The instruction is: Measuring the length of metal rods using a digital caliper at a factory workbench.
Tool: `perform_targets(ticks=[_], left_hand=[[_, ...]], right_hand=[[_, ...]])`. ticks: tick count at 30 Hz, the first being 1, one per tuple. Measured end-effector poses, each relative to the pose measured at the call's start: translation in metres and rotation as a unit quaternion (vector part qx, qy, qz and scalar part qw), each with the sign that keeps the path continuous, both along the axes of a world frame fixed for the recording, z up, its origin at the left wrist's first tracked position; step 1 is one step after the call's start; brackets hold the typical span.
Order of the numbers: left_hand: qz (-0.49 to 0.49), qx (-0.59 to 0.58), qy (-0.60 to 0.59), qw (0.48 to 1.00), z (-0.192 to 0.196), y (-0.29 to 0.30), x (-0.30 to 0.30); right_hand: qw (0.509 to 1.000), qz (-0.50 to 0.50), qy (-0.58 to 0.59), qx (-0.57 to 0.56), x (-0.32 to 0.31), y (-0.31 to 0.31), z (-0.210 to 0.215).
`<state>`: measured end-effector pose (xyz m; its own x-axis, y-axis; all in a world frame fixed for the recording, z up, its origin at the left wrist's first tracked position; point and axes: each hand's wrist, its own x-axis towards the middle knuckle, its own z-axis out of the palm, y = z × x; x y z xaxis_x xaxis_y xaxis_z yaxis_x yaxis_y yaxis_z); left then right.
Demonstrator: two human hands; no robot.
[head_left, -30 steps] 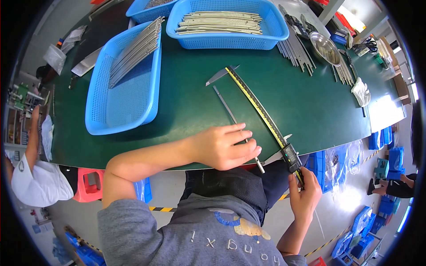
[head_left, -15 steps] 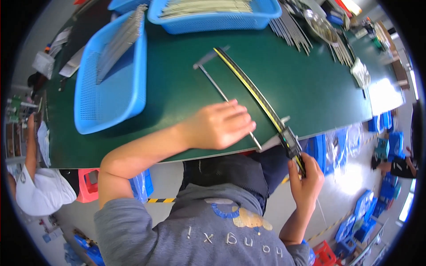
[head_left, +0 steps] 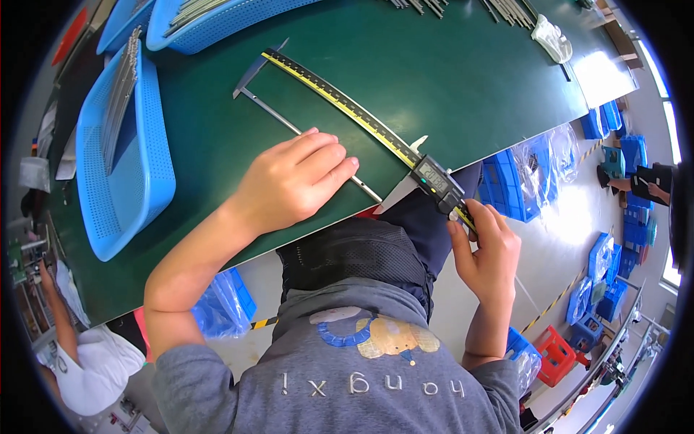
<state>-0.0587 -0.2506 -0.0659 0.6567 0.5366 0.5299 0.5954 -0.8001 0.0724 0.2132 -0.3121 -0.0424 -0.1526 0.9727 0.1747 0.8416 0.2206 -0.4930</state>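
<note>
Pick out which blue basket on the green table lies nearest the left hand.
The blue perforated basket lying lengthwise along the table's left side, with thin metal rods in it. It sits just beyond the left hand; the other blue basket lies at the table's far edge.

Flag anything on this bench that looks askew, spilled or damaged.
Nothing is spilled or damaged. The long digital caliper juts past the green table edge, its slider end in the right hand. The left hand presses the thin rod.
</note>
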Motion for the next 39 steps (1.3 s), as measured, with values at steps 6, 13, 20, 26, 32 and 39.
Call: perform_targets(ticks=[6, 13, 20, 26, 32, 39], left_hand=[[-0.006, -0.009, -0.002, 1.0, 0.004, 0.002, 0.0], [-0.011, -0.008, 0.01, 1.0, 0.005, 0.005, -0.004], [-0.021, -0.032, 0.002, 0.999, 0.008, 0.008, -0.006], [-0.025, -0.044, -0.004, 0.999, 0.008, 0.01, -0.007], [-0.022, -0.049, -0.004, 0.999, 0.006, 0.01, -0.008], [-0.022, -0.054, 0.003, 0.998, 0.007, 0.011, -0.008]], right_hand=[[1.0, -0.011, -0.016, 0.014, 0.0, -0.002, -0.002], [0.999, -0.026, -0.018, 0.011, -0.003, 0.0, -0.003], [1.0, -0.018, -0.018, -0.01, -0.003, -0.001, -0.001], [1.0, -0.013, -0.012, -0.004, -0.005, 0.001, -0.001], [1.0, -0.016, -0.011, 0.001, -0.006, 0.002, -0.004], [1.0, -0.02, -0.011, -0.005, -0.006, 0.002, -0.009]])
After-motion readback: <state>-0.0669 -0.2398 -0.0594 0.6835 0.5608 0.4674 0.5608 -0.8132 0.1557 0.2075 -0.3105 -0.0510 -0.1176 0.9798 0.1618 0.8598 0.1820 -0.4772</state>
